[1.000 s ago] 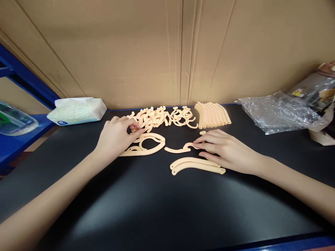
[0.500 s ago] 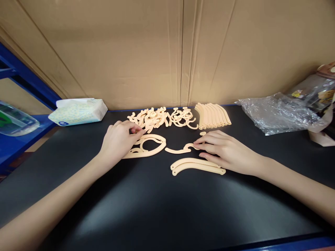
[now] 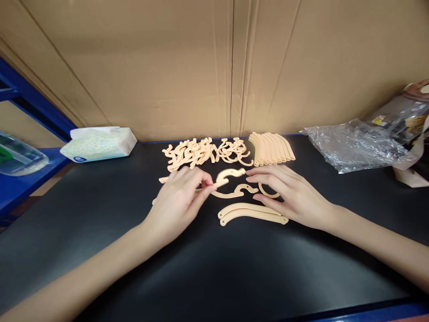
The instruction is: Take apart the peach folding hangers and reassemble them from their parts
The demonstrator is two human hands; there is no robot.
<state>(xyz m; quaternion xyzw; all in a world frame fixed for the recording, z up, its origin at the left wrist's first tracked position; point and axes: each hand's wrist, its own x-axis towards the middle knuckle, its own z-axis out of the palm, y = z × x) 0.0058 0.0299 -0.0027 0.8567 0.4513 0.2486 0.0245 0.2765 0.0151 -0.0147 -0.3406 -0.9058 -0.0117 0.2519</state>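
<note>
Your left hand (image 3: 182, 197) has its fingers clamped on one end of a curved piece (image 3: 228, 174) — it juts rightward past their tips — and your right hand (image 3: 291, 194), fingers parted, is just beside the other end.

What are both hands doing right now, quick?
Left hand: closed, pinching a pale hooked piece between thumb and fingers.
Right hand: open, fingertips at that piece's free end; whether they touch it, I can't tell.
</note>
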